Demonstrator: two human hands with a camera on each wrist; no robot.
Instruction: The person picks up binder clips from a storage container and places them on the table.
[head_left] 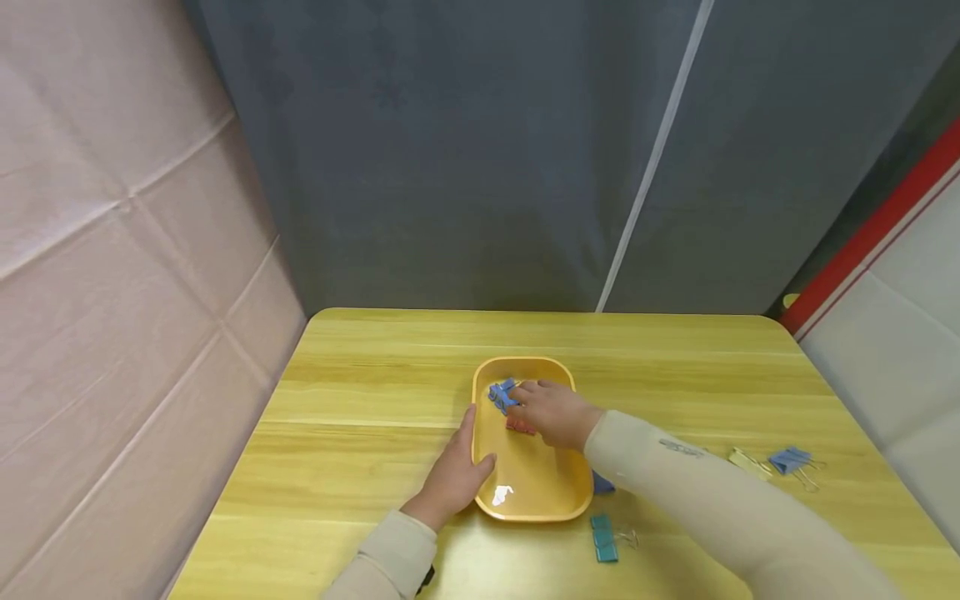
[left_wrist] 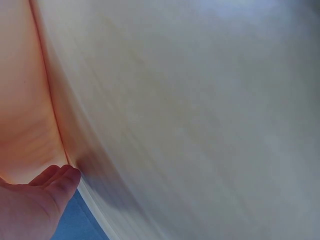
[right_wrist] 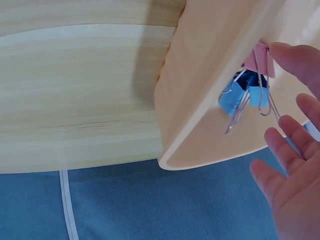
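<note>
A yellow plastic tray (head_left: 525,492) sits on the wooden table. My left hand (head_left: 453,475) holds its left side, fingers along the outer wall and thumb over the rim; the fingers also show against the wall in the left wrist view. Inside the tray's far part lie blue binder clips (head_left: 501,395) and a red binder clip (head_left: 519,426), which looks pink in the right wrist view. Over them reaches my right hand (head_left: 553,412), its fingers spread apart and its thumb tip right at the red clip (right_wrist: 259,59). My right hand partly hides the clips from above.
To the tray's right lie a teal binder clip (head_left: 603,538), a dark blue clip (head_left: 602,483) partly behind the tray and sleeve, a pale yellow clip (head_left: 750,463) and another blue clip (head_left: 791,460). A grey curtain (head_left: 450,167) hangs behind the table (head_left: 360,375).
</note>
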